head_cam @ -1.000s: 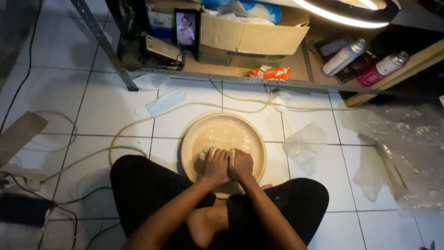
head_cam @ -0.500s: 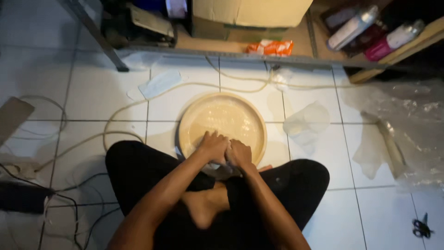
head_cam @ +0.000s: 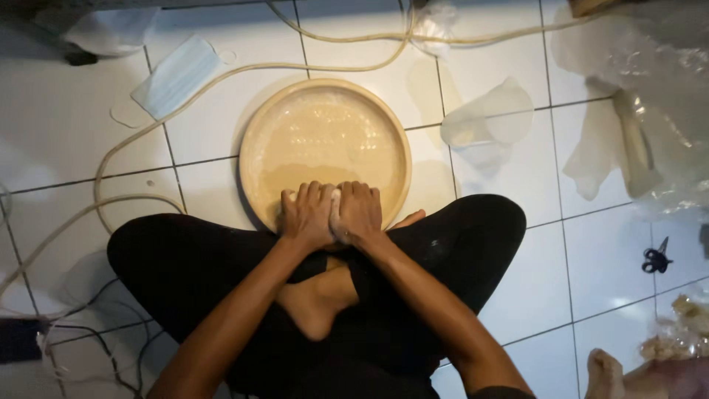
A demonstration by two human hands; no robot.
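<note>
A person sits cross-legged on the white tile floor (head_cam: 88,133) in black trousers, with 1 bare foot (head_cam: 317,303) tucked between the legs. There is 1 big round tan bowl (head_cam: 325,144) on the floor just in front of the knees. It holds pale, cloudy water.

2 hands rest at the near rim of the bowl. The left hand (head_cam: 309,214) and the right hand (head_cam: 360,213) sit side by side and touch each other. The fingers of both hands are curled down and pressed close together. Between them is 1 small white thing (head_cam: 334,209), squeezed by both hands at the near edge of the bowl. Most of it is hidden, so what it is cannot be told.

Around the bowl there are more things on the floor. 1 light blue face mask (head_cam: 177,74) lies to the upper left. 1 long cream cable (head_cam: 221,74) loops past the top and left of the bowl. 1 clear plastic cup (head_cam: 487,114) lies on its side to the right. 1 small pair of black scissors (head_cam: 654,258) lies far to the right. Crinkly clear plastic wrap (head_cam: 650,66) fills the upper right corner. 1 more bare foot (head_cam: 609,373) of another person shows at the bottom right
</note>
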